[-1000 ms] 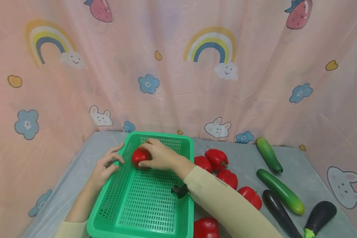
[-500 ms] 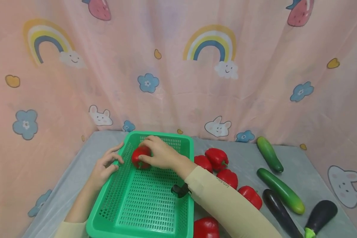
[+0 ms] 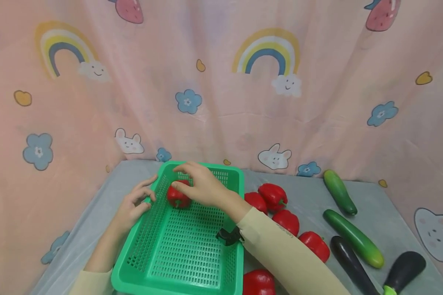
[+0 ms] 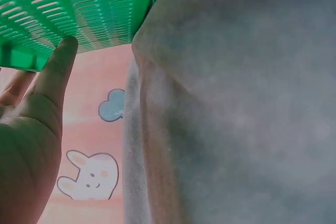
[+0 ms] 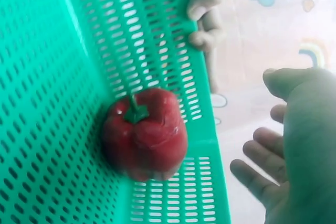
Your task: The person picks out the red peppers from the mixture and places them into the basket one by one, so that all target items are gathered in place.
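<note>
A green perforated plastic basket [image 3: 184, 262] stands on the grey cloth. One red bell pepper [image 3: 179, 197] lies in its far left corner, its green stem showing in the right wrist view. My right hand [image 3: 205, 186] is over the basket, just above and to the right of that pepper, fingers spread and holding nothing; the right wrist view shows a gap between them. My left hand [image 3: 133, 209] holds the basket's left rim: fingertips come over the edge, and the thumb [image 4: 63, 59] lies against the outer wall.
Several red bell peppers [image 3: 286, 222] lie right of the basket, partly behind my right sleeve. Farther right are two green cucumber-like vegetables [image 3: 353, 238] and two eggplants [image 3: 406, 268]. A pink patterned curtain [image 3: 221, 90] hangs behind the table. A black wrist mount [image 3: 229, 237] sits under my right wrist.
My right hand has let go of the red bell pepper and lifted slightly up and away, fingers opening. The pepper stays in the basket corner, stem turned toward me. My left hand stays on the rim.
</note>
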`<act>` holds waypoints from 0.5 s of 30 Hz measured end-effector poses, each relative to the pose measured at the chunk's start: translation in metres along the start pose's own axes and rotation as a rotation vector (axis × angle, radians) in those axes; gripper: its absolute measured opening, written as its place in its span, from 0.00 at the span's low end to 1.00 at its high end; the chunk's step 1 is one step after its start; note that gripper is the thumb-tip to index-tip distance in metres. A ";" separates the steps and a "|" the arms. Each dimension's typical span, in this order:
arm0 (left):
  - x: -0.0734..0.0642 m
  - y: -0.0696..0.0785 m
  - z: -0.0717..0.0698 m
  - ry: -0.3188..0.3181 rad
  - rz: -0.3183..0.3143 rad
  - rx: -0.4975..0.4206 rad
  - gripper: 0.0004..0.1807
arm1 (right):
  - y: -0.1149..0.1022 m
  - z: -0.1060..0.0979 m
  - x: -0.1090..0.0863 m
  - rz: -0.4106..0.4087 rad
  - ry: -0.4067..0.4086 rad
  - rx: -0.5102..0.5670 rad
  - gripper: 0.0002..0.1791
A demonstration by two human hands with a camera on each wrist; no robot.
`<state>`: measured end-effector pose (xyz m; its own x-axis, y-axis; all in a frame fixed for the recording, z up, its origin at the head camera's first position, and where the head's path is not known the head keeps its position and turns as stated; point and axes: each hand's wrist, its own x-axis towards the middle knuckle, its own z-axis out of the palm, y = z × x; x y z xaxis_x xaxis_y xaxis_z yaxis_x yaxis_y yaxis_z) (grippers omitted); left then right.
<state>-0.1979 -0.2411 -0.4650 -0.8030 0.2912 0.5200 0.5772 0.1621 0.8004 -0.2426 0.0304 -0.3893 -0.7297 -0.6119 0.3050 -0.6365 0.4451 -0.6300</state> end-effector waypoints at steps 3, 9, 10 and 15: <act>0.000 -0.001 0.000 -0.004 -0.009 -0.002 0.15 | -0.005 -0.003 -0.003 -0.011 0.017 0.030 0.26; 0.000 -0.004 0.000 -0.005 -0.015 -0.002 0.15 | -0.014 -0.013 -0.010 -0.024 0.003 0.001 0.24; 0.000 -0.004 0.001 -0.004 -0.014 -0.002 0.15 | -0.016 -0.015 -0.011 -0.025 -0.006 -0.013 0.24; -0.001 -0.003 0.001 0.004 -0.009 -0.006 0.15 | -0.022 -0.025 -0.019 -0.049 -0.032 -0.059 0.25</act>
<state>-0.1988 -0.2412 -0.4678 -0.8085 0.2856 0.5145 0.5693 0.1588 0.8066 -0.2207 0.0487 -0.3634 -0.6896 -0.6543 0.3104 -0.6854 0.4513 -0.5714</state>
